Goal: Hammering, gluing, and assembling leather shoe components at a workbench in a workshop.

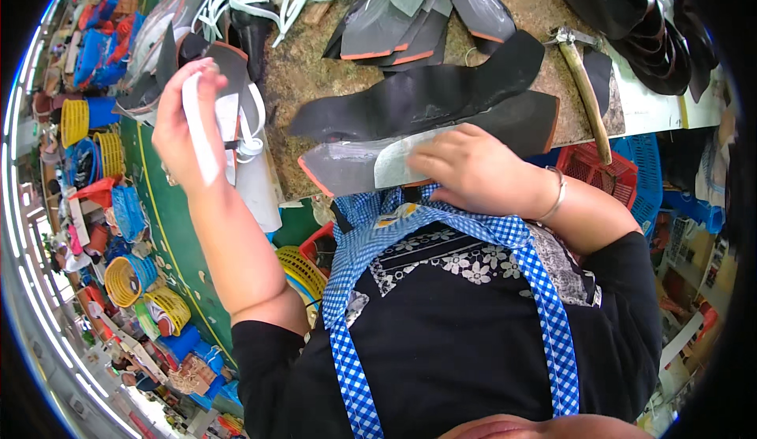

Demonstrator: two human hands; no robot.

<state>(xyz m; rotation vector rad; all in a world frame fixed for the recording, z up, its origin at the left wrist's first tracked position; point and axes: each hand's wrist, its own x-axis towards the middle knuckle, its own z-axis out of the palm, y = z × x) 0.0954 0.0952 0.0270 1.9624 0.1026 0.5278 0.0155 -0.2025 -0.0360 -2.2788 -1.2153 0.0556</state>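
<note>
left hand (pixel 175 123) holds white strip (pixel 200 135); right hand (pixel 485 172) over grey panel (pixel 514 127)

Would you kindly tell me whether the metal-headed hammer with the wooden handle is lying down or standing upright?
Lying down: the hammer stretches across the worn brown work surface, its handle end reaching past the near edge.

Strip (pixel 199 127): white
Curved piece (pixel 426 96): black
Flat piece (pixel 341 164): dark grey, orange edge, pale grey-green patch (pixel 393 163)
Apron (pixel 554 332): blue-and-white check
Top (pixel 465 344): black, white flowers
Hammer handle (pixel 584 92): tan
Board (pixel 315 60): mottled brown
</note>
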